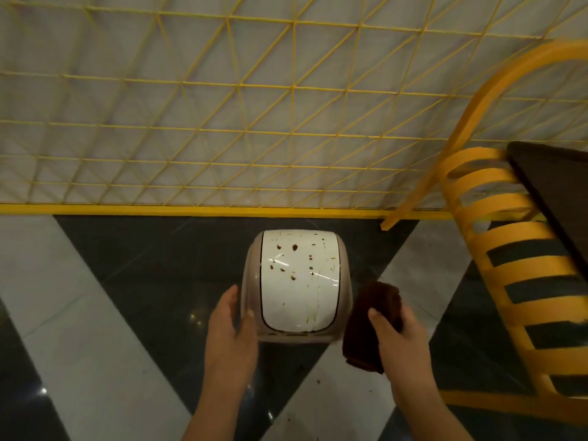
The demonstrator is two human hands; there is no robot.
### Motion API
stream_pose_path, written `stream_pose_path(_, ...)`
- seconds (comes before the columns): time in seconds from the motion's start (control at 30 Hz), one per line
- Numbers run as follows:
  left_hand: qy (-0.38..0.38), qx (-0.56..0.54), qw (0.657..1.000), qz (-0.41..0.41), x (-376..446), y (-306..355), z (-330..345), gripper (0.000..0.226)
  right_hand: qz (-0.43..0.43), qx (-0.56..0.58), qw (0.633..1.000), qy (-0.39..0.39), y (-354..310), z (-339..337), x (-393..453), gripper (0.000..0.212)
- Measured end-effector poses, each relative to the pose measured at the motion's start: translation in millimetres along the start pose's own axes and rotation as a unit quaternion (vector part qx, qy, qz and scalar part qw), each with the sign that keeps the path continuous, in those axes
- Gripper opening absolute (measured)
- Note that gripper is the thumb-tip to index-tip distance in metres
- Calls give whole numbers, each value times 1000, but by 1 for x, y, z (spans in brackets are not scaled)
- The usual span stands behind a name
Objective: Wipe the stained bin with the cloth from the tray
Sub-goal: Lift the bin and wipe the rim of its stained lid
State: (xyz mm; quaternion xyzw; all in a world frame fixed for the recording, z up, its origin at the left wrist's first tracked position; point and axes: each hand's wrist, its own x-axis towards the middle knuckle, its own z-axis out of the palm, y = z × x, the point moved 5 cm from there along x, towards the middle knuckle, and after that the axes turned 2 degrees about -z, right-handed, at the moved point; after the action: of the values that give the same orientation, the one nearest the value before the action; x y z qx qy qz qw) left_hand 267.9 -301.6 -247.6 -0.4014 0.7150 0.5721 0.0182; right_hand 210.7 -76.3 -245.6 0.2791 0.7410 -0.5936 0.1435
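Note:
A small beige bin with a white swing lid stands on the floor below me. Brown spots and streaks dot the lid. My left hand lies against the bin's left side, fingers straight and thumb on its front corner. To the right of the bin, my right hand grips a dark brown folded cloth, which hangs beside the bin's right edge without touching the lid.
A yellow wire-grid fence runs behind the bin on a yellow base rail. At the right stands a yellow slatted chair beside a dark table edge. The floor is glossy, with black and white triangles.

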Motion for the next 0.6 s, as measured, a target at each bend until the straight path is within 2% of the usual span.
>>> stream_pose_path(0.23, -36, 38, 998, -26, 21, -22, 1, 59, -61, -80, 995, 16, 9, 7, 16, 40)
stream_pose_path(0.43, -48, -20, 994, -101, 28, -37, 7, 58, -76, -124, 989, -11, 24, 12, 21, 33)
stream_pose_path(0.6, -18, -62, 984, -165, 31, -58, 6, 60, -93, -156, 983, -29, 34, 14, 24, 22)
